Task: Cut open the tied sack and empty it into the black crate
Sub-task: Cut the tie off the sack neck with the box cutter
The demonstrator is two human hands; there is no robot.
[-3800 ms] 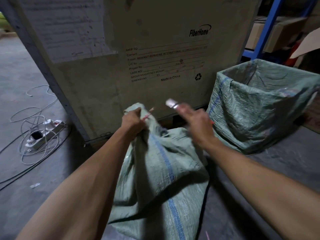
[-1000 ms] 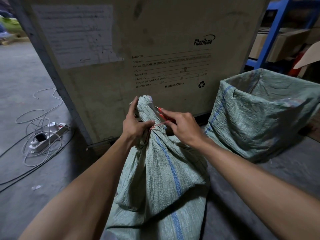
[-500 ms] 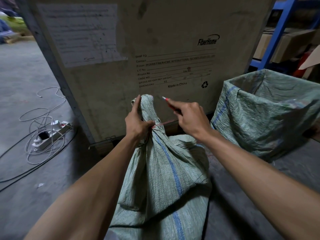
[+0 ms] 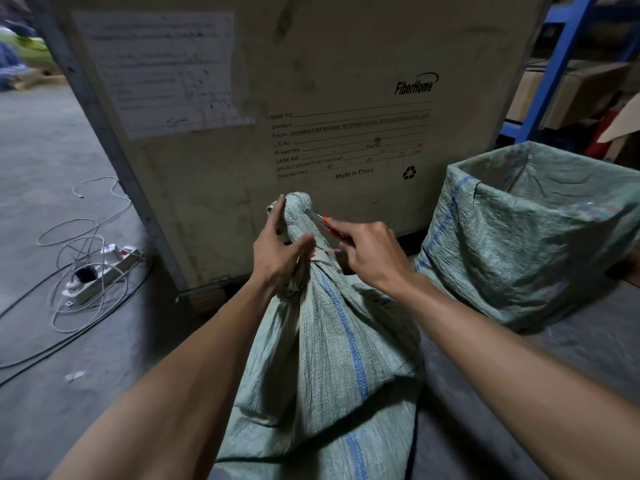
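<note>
A green woven sack [image 4: 332, 358] with a blue stripe stands upright on the floor in front of me, its neck bunched and bound with a thin red tie [image 4: 320, 252]. My left hand [image 4: 277, 251] grips the neck just at and below the tie, fingers partly spread. My right hand [image 4: 370, 249] holds a red-handled cutter [image 4: 325, 221], whose blade lies against the neck just above the tie. No black crate shows in this view.
A large wooden shipping crate [image 4: 311, 98] fills the background right behind the sack. An open green woven sack [image 4: 526, 237] stands at the right. A power strip with coiled cables [image 4: 100, 271] lies on the floor at left. Blue shelving [image 4: 554, 71] rises at far right.
My right hand has brought the cutter down from above the neck and laid its blade against the fabric near the tie. My left hand has loosened its fingers slightly on the neck.
</note>
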